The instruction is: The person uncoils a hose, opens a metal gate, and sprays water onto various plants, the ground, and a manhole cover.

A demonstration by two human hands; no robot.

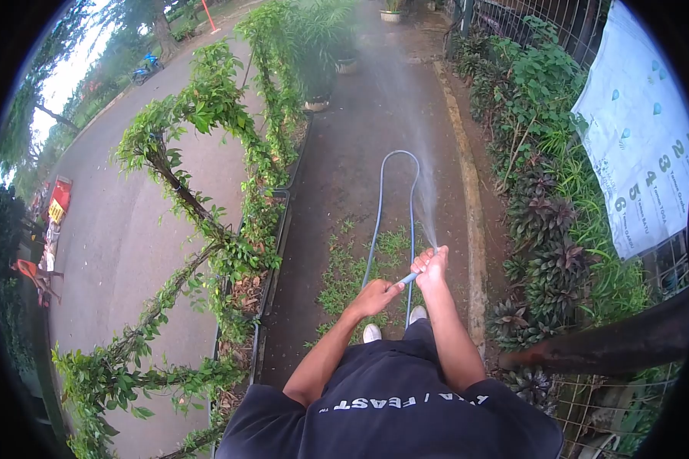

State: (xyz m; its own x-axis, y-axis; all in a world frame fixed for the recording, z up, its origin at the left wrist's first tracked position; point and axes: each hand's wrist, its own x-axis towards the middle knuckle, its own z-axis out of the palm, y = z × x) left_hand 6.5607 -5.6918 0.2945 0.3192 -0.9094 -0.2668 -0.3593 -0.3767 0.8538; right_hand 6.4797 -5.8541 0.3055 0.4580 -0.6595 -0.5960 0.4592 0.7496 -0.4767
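A light blue garden hose (380, 200) runs up from the ground into both my hands. My left hand (377, 297) is closed around the hose a little below its end. At the mouth of the hose my right hand (430, 265) grips it, with the thumb and fingers close to the opening. Water spray (427, 200) fans out from there, forward and slightly left toward the potted plants. Beyond my hands the hose lies in a long narrow loop on the paving, and one side of it passes between my shoes.
Vine-covered frames in black planters (279, 229) line the left, with a road (130, 252) beyond. A low kerb (467, 183) and leafy plants (540, 222) border the right, near a white printed banner (639, 145) and a dark pole (612, 336). Potted plants (318, 102) stand ahead. A person (34, 271) is far left.
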